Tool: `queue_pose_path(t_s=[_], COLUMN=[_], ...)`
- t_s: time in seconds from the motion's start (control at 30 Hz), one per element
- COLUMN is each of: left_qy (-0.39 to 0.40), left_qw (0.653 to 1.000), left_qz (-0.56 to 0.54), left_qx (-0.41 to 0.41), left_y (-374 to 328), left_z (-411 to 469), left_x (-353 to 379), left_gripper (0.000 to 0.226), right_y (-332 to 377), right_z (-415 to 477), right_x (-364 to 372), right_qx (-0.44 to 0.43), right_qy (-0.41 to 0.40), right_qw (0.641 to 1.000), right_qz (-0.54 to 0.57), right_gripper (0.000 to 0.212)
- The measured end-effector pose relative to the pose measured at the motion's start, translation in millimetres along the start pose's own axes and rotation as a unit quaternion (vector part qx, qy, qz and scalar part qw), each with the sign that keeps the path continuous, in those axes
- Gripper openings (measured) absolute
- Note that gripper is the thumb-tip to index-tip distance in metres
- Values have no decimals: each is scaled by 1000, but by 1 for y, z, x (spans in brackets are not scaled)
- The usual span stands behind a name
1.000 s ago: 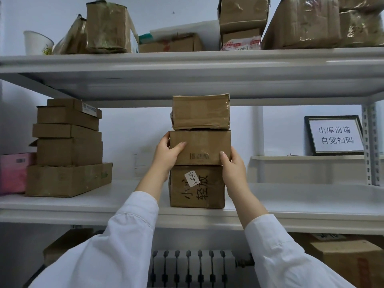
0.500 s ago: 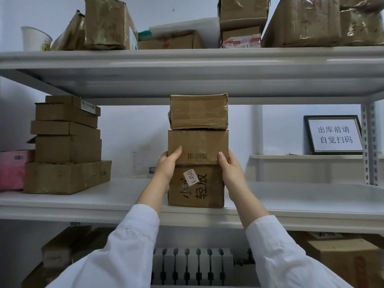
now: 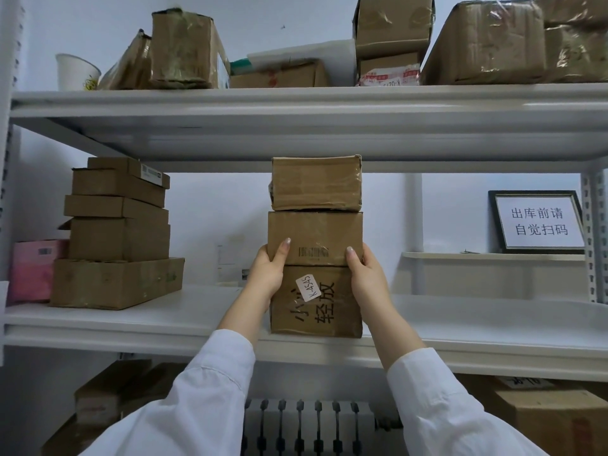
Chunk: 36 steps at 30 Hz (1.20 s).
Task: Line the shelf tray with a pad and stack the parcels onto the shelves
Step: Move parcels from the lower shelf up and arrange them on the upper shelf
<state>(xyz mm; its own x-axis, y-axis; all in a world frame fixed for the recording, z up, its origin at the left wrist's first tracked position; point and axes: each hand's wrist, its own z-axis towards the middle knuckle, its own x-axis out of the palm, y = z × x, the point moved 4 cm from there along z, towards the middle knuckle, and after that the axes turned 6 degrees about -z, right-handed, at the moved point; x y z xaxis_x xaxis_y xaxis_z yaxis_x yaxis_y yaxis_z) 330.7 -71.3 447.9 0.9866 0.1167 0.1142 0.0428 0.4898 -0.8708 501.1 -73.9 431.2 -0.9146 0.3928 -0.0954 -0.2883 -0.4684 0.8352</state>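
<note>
Three brown cardboard parcels stand stacked in the middle of the white middle shelf [image 3: 493, 320]. The bottom parcel [image 3: 324, 311] carries black handwriting and a white K-4545 sticker. The middle parcel [image 3: 314, 235] sits on it, and the top parcel [image 3: 316, 182] reaches almost to the shelf above. My left hand [image 3: 268, 274] grips the stack's left side at the seam between bottom and middle parcels, thumb on the front face. My right hand [image 3: 367, 274] grips the right side at the same height. No pad is visible on the shelf.
A taller stack of flat brown boxes [image 3: 118, 232] stands at the shelf's left, beside a pink box [image 3: 33, 271]. A framed sign [image 3: 539, 222] leans at the right rear. The upper shelf [image 3: 296, 103] holds several parcels and a white cup [image 3: 75, 72]. A radiator [image 3: 306, 426] sits below.
Both hands have slid down from the middle parcel's sides to the seam above the bottom parcel. The stack has stayed in place.
</note>
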Motion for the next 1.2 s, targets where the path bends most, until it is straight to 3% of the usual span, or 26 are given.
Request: queue_pose_path(t_s=[0.13, 0.47, 0.63, 0.87, 1.03, 1.13, 1.2], left_qy=[-14, -17, -38, -45, -54, -60, -85], left_qw=[1000, 1000, 999, 999, 998, 997, 994], left_qz=[-2, -19, -5, 16, 30, 40, 60], left_qx=[7, -14, -19, -15, -14, -12, 15], left_y=[0, 5, 18, 39, 49, 51, 50], left_z=[-2, -3, -10, -26, -38, -48, -55], left_x=[-1, 0, -2, 2, 1, 3, 1], left_gripper=[58, 62, 72, 51, 42, 51, 61], right_y=[0, 0, 1, -11, -22, -26, -27], right_z=[-2, -5, -13, -29, -52, -62, -70], right_x=[2, 5, 4, 5, 10, 10, 5], right_qx=[-2, -1, 24, 51, 74, 76, 71], right_qy=[8, -23, -11, -39, 4, -4, -32], right_qw=[1000, 999, 999, 998, 997, 997, 997], right_qz=[28, 24, 29, -2, 3, 13, 23], right_gripper=[45, 48, 58, 69, 60, 87, 81])
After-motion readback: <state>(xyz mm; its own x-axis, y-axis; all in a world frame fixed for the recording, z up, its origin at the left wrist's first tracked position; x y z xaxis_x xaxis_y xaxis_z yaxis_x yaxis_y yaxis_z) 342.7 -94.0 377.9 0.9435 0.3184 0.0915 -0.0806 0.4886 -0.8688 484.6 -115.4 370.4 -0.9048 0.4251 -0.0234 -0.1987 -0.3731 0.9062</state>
